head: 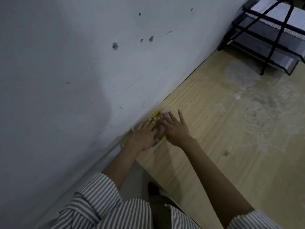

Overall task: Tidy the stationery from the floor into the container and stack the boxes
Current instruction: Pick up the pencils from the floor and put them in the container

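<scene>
Nearest me, striped sleeves [92,194]. My left grip [143,136] and right grip [176,129] lie flat, fingers straight, on the clear container [158,105] on the floor [214,133]. Its long axis follows the wall [66,66], and the yellow stationery [156,113] inside lies the same way.

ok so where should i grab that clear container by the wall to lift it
By its two short ends, one of the hands on each, coming from the room side. The clear container lies lengthwise tight against the wall, so that long side looks blocked, while its ends and room-facing edge appear free. The left hand and right hand lie flat on top of it.
</scene>
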